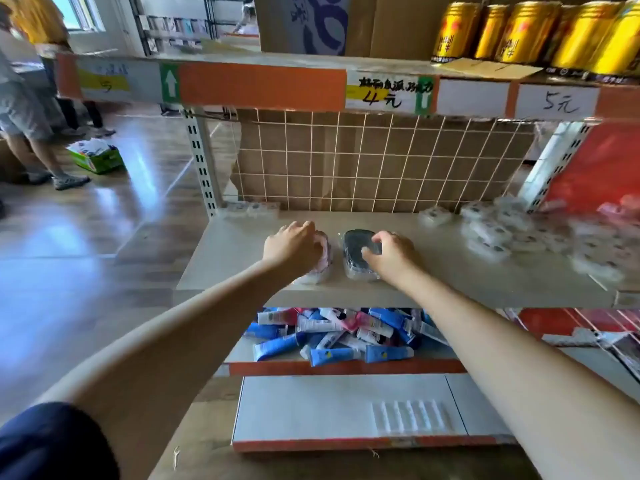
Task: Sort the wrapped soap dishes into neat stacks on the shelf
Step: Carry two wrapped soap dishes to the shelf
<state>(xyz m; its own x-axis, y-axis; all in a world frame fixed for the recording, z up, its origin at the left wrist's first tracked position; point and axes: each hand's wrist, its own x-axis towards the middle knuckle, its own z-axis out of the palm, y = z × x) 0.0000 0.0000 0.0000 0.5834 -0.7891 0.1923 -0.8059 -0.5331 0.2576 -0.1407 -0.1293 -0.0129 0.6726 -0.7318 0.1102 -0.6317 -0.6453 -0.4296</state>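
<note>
Two short stacks of wrapped soap dishes stand side by side on the middle shelf (450,271). My left hand (294,247) lies over the pink stack (320,268), fingers curled round its top. My right hand (393,254) grips the dark grey stack (356,251) from the right, thumb on its top dish. The two stacks stand a little apart, near the shelf's front edge.
Several small white wrapped packs (491,233) lie heaped at the shelf's right end, a few more (251,207) at the back left. A wire grid (363,161) backs the shelf. Tubes (332,334) fill the lower shelf. Gold cans (533,29) stand above. People stand at far left.
</note>
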